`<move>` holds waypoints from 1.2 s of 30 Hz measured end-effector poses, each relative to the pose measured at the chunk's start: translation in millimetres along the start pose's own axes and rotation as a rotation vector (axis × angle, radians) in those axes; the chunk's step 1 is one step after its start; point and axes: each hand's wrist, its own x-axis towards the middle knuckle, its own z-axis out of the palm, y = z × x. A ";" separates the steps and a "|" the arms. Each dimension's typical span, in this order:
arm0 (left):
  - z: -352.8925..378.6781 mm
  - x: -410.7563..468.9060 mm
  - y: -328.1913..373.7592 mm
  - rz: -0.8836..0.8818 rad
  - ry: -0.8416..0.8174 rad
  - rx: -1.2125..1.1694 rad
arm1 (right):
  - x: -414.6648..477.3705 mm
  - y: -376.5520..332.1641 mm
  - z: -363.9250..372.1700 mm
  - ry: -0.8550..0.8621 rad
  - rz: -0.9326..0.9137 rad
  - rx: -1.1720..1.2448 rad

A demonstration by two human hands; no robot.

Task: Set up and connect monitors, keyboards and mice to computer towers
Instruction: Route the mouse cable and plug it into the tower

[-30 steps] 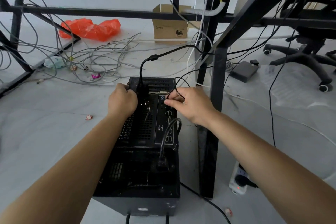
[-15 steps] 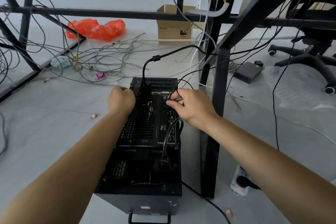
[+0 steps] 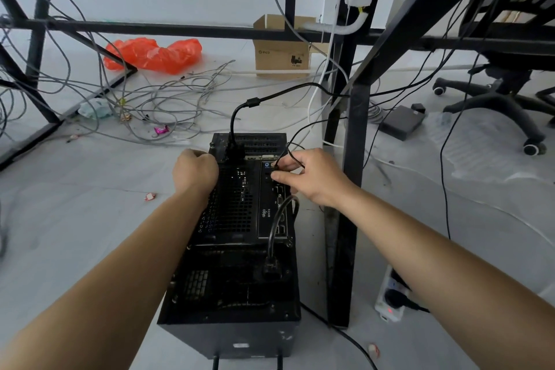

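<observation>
- The computer tower (image 3: 231, 249) lies on the grey floor with its rear panel facing up, just left of a black desk leg (image 3: 345, 204).
- The left hand (image 3: 195, 171) grips the left edge of the tower near its far end, with the fingers curled over the case edge.
- The right hand (image 3: 312, 177) is at the port panel. Its thumb and forefinger pinch the end of a thin black cable (image 3: 280, 156) against the panel. The exact port is hidden by the fingers.
- A thick black cable (image 3: 237, 120) is seated in the far end of the rear panel, just beside the left hand.
- A power cord (image 3: 273, 264) is plugged into the near end of the tower.
- A power strip (image 3: 387, 300) lies on the floor right of the desk leg.
- Loose grey cables (image 3: 168, 99), an orange bag (image 3: 153, 54) and a cardboard box (image 3: 282, 51) lie beyond the tower.
</observation>
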 end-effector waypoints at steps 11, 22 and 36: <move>-0.4 1.9 -1.2 -0.082 -0.021 -0.088 | -0.1 5.3 2.7 0.006 -0.102 -0.276; -5.9 -10.4 1.6 -0.091 0.038 -0.203 | -21.1 5.0 -7.6 -0.088 0.088 -0.026; -9.8 -17.7 5.9 -0.040 -0.033 -0.228 | -59.9 2.5 -55.2 -0.063 0.324 0.362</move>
